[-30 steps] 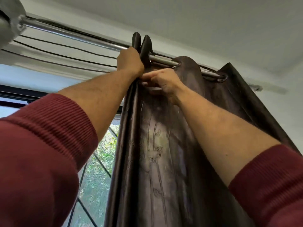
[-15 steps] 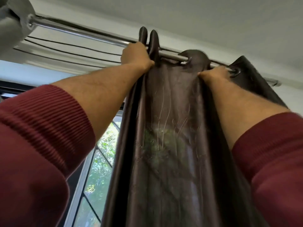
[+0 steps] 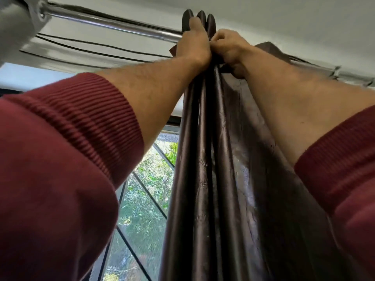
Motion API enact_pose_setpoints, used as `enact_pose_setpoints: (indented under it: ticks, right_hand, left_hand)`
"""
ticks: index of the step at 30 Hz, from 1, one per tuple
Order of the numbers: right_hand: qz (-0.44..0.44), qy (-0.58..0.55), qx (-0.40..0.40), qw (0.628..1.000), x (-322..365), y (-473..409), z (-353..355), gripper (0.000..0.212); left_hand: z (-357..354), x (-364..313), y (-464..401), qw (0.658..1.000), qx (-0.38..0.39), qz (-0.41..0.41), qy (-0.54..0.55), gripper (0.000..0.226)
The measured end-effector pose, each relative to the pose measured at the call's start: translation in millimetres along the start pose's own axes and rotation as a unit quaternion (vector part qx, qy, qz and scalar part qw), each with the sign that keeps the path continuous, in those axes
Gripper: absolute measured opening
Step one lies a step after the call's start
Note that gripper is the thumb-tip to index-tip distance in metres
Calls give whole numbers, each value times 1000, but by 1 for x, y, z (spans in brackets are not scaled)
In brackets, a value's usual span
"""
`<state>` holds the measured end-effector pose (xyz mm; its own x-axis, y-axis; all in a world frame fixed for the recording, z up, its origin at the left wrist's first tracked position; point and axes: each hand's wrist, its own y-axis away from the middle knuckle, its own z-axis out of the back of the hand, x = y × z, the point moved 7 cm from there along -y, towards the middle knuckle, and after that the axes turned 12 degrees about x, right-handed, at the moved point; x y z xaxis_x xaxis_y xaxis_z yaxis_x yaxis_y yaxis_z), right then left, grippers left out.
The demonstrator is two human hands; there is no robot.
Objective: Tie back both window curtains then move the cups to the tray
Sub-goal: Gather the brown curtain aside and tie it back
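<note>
Head view: left hand [image 3: 193, 44], right hand [image 3: 230, 48] grip bunched curtain [image 3: 213, 159] top.

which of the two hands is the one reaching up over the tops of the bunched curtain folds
The left hand: its fingers rise between the fold tops above the rod. The right hand grips the curtain lower, beside it.

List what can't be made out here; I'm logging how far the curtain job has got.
Head view only:
- Cups, tray, second curtain: outside the frame.
- Any tie-back: not visible; the brown curtain runs off the bottom edge.
- Left hand fingers: behind the gathered folds.
- Right hand fingertips: tucked into the fabric.
- Curtain rod behind both hands: covered; its right end is blurred.
</note>
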<state>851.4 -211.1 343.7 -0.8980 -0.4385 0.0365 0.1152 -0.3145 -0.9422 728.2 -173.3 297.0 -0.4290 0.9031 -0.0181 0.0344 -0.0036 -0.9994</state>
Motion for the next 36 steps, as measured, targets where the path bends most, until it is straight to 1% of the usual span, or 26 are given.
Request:
enact_pose_setpoints:
  ticks: [1, 2, 3, 5, 6, 8, 10, 12, 14, 15, 16, 17, 18, 19, 20, 21, 22, 23, 24, 25, 26, 28, 30, 32, 34, 36]
  right_hand:
    - [-33, -19, -7, 999, -10, -1, 3, 16]
    - [-69, 1, -19, 997, -19, 2, 7, 23]
    - [-84, 47, -25, 995, -23, 5, 9, 26]
    - [-29, 101, -13, 994, -17, 13, 2, 18]
    - [5, 94, 1, 996, -12, 20, -8, 17]
    - [19, 41, 6, 999, -10, 41, -23, 14]
    - [-5, -83, -3, 997, -17, 60, -32, 16]
    - [-17, -193, -1, 981, -18, 76, -40, 19]
    - [-32, -210, -9, 977, -21, 88, -39, 16]
    - [-39, -184, -34, 982, -22, 95, -32, 15]
    - [-45, -123, -82, 988, -25, 99, -16, 16]
    - [-57, -32, -143, 988, -26, 103, 4, 19]
    - [-77, 69, -207, 973, -25, 110, 26, 27]
    - [-117, 148, -271, 944, -31, 118, 52, 37]
    - [-168, 187, -307, 918, -44, 124, 75, 47]
    - [-241, 191, -309, 900, -66, 129, 96, 62]
    - [-307, 181, -279, 892, -86, 135, 110, 78]
    - [-350, 169, -232, 892, -108, 136, 119, 89]
    - [-365, 172, -182, 897, -122, 134, 123, 90]
    - [-350, 195, -145, 905, -126, 129, 121, 81]
    - [-318, 218, -134, 913, -128, 121, 120, 71]
    - [-264, 258, -150, 917, -115, 106, 115, 63]
    - [-266, 211, -167, 926, -103, 104, 108, 56]
    - [-239, 206, -161, 935, -83, 102, 93, 49]
    - [-138, 220, -112, 959, -47, 86, 67, 39]
    - [-37, 175, -60, 982, -5, 68, 28, 30]
  left_hand:
    - [-1, -1, 1, 1000, 8, -8, 11, 37]
    - [-3, -3, 1, 999, 28, -16, 17, 42]
    - [-5, -3, 2, 998, 51, -16, 18, 45]
    - [-3, -2, 6, 998, 69, 1, 15, 39]
    - [1, -1, 8, 998, 54, 9, 20, 36]
    - [9, 3, 11, 999, 21, 35, 30, 37]
    - [11, 9, 12, 998, 17, 55, 34, 46]
    - [8, 10, 15, 998, 29, 54, 14, 60]
    - [3, 5, 19, 998, 43, 40, -31, 63]
    - [-1, 2, 20, 996, 60, 40, -55, 61]
    - [-6, -1, 21, 993, 78, 39, -82, 58]
    - [-10, -4, 22, 989, 90, 35, -111, 53]
    - [-11, -8, 22, 985, 93, 27, -140, 46]
    - [-12, -11, 22, 982, 89, 14, -165, 39]
    - [-13, -14, 22, 980, 82, 1, -180, 35]
    - [-14, -16, 22, 978, 78, -8, -192, 34]
    - [-15, -17, 22, 976, 79, -15, -202, 34]
    - [-15, -16, 21, 974, 81, -22, -210, 35]
    - [-15, -16, 20, 972, 83, -30, -216, 36]
    - [-15, -14, 19, 971, 85, -35, -220, 36]
    - [-15, -13, 19, 971, 85, -37, -222, 36]
    - [-15, -12, 21, 973, 80, -29, -215, 36]
    - [-16, -12, 25, 976, 83, -25, -200, 38]
    - [-16, -12, 28, 980, 81, -19, -179, 42]
    - [-19, -14, 26, 987, 84, -20, -138, 46]
    - [-19, -21, 25, 994, 77, -28, -77, 45]
